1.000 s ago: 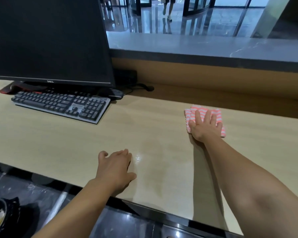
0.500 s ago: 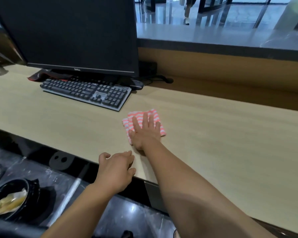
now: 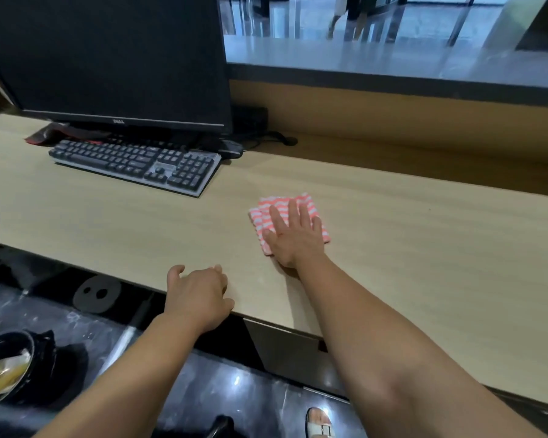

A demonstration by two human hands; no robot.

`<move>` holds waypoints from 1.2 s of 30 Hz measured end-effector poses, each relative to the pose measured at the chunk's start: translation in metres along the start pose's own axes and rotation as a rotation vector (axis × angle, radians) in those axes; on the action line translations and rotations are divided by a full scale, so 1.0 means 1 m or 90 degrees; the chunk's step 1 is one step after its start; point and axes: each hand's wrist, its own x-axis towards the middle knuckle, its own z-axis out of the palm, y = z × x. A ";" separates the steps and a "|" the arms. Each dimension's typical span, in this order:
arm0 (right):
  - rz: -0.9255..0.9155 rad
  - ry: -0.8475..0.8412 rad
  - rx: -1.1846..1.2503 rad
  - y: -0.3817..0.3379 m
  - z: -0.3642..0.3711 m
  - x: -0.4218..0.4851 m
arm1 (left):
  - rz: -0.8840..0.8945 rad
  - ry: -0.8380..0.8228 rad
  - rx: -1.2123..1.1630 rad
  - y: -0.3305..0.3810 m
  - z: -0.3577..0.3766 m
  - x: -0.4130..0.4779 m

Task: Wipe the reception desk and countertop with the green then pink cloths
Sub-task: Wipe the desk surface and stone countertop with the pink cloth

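Black keyboard point(image 3: 136, 167) and monitor point(image 3: 108, 58) stand left of pink cloth point(image 3: 274, 204).

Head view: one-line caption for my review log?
Right hand presses the pink striped cloth flat on the desk, right of the keyboard; left hand rests on the desk's near edge.

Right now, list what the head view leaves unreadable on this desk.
Head view only:
- Pink-and-white striped cloth: middle hidden under the flat right hand.
- Left hand: palm and most fingertips hidden by its own back.
- Black computer monitor: top cut off by the frame edge.
- Red-and-black object behind the black keyboard: mostly hidden under the monitor, unidentifiable.
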 end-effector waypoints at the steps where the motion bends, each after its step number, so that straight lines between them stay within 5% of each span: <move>1: 0.027 0.006 0.005 0.018 -0.004 -0.003 | -0.004 -0.006 -0.001 0.001 -0.002 -0.001; 9: 0.220 0.030 0.024 0.136 -0.023 -0.039 | -0.005 -0.032 -0.039 0.002 -0.007 -0.007; 16: 0.288 0.022 0.054 0.107 -0.016 -0.039 | -0.006 -0.045 -0.151 -0.007 0.000 -0.009; 29: -0.060 -0.042 0.016 -0.130 0.046 -0.047 | -0.029 0.020 -0.156 -0.054 0.019 -0.050; 36: -0.085 -0.058 -0.006 -0.126 0.046 -0.051 | -0.016 0.012 -0.154 -0.048 0.015 -0.058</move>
